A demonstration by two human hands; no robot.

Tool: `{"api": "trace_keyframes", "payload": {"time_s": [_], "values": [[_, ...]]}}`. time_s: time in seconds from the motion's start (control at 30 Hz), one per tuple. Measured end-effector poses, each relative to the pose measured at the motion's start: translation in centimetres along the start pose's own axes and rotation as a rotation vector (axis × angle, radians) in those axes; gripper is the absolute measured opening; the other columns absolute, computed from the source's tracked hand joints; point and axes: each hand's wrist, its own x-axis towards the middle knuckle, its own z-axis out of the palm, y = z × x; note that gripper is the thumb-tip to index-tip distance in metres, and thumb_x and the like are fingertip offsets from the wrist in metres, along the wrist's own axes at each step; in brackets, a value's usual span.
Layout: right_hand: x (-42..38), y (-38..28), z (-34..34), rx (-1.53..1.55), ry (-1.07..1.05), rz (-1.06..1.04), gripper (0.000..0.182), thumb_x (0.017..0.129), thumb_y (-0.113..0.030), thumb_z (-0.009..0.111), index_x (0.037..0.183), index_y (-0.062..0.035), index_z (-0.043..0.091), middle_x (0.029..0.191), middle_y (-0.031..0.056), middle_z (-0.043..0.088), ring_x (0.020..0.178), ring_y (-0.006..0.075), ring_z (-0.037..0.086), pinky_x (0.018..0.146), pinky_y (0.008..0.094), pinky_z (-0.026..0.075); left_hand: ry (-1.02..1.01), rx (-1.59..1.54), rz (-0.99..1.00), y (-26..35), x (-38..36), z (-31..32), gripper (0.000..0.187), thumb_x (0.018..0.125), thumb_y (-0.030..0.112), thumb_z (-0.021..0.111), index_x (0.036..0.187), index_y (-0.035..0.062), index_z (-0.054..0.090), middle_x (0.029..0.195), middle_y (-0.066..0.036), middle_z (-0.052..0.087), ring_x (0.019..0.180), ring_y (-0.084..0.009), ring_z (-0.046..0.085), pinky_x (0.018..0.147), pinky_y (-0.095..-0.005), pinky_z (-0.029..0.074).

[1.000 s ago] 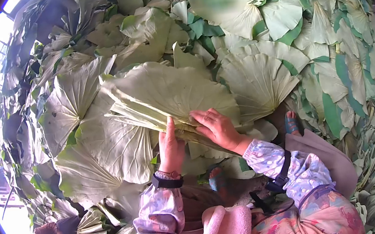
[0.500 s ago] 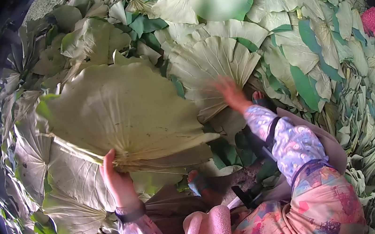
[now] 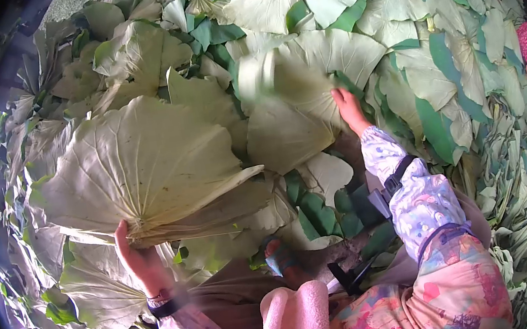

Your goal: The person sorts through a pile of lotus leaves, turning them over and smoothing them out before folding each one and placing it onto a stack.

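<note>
Across a bed of leaves (image 3: 457, 66), two hands now grip apart

To the near side of the held leaves (image 3: 143, 163), the left hand (image 3: 138, 261) keeps its pinch: the thumb lies on top by the point where the veins meet, and the fingers are hidden underneath. Well to the right of that grip, the right hand (image 3: 351, 110) has gone from a spread palm over a fan-shaped leaf (image 3: 300, 90) to what looks like a pinch at its gathered base. The thumb shows at the edge; the other fingers are mostly out of sight, so how firm the hold is cannot be told. A second ago both hands were together on the held leaves; now the left carries them alone. That suggests the right hand is free to handle a separate leaf.

Beyond the left thumb, the held leaves open out like a broad fan, pale grey-green and dull, with ribs spreading from the pinched centre and a few dark specks near it. Several layers show along the lower edge, and one tip points rightward from the grip. Left of the right thumb, the fan-shaped leaf is blurred at its far side, apparently in motion. Between and below the two grips lie darker green leaves (image 3: 316, 214), just beyond a sandalled foot (image 3: 280, 255)
</note>
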Motion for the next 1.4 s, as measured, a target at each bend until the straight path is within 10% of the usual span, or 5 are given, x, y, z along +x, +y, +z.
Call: {"api": "trace_keyframes", "payload": {"time_s": [0.33,0.7,0.8,1.03,1.4], "values": [[0.2,-3.7,-2.6,0.861,0.154,0.278,0.041,0.089,-0.028,0.05,0.104,0.01,0.054,0.103,0.0099,0.058,0.094,0.0142,0.051,0.083,0.0269,0.038,-0.152,0.083,-0.077,-0.2,-1.8,0.1,0.022,0.08,0.022,0.059,0.09,0.0029,0.057,0.088,-0.006,0.058,0.083,-0.0177,0.056,0.072,-0.0314,0.047],[-15.7,-28.6,5.4,0.137,-0.336,-0.804,0.032,0.078,-0.026,0.062,0.105,-0.011,0.058,0.083,0.0072,0.055,0.067,0.0252,0.057,0.058,0.0347,0.048,-0.355,0.366,0.051,-7.0,-2.7,0.3,0.05,0.073,-0.012,0.046,0.119,0.0062,0.049,0.105,-0.015,0.05,0.097,-0.0268,0.05,0.083,-0.0349,0.041],[-16.9,-27.8,6.0,0.131,-0.404,-0.773,0.034,0.077,-0.026,0.063,0.106,-0.0111,0.058,0.086,0.0078,0.054,0.069,0.0258,0.057,0.058,0.0353,0.048,-0.184,0.131,-0.221,-5.8,-4.2,2.5,0.029,0.085,0.025,0.057,0.104,0.0045,0.052,0.085,-0.004,0.057,0.076,-0.0127,0.056,0.065,-0.0261,0.045],[-14.0,-19.5,6.0,0.39,-0.758,-0.646,0.039,0.076,-0.017,0.062,0.113,-0.0086,0.053,0.099,0.011,0.056,0.085,0.0282,0.058,0.074,0.034,0.048,-0.417,0.616,0.138,-7.5,-3.3,0.8,0.027,0.08,0.007,0.055,0.105,-0.0019,0.052,0.1,-0.009,0.054,0.093,-0.0169,0.052,0.082,-0.03,0.04],[-6.9,5.0,1.5,-0.588,-0.307,-0.454,0.055,0.073,-0.021,0.061,0.125,-0.019,0.043,0.133,0.0082,0.035,0.122,0.0303,0.034,0.095,0.0428,0.033,-0.119,0.509,-0.055,-4.7,-4.8,6.8,0.018,0.079,0.007,0.052,0.097,0.0028,0.052,0.089,-0.004,0.053,0.083,-0.0123,0.05,0.075,-0.0271,0.04]]}}
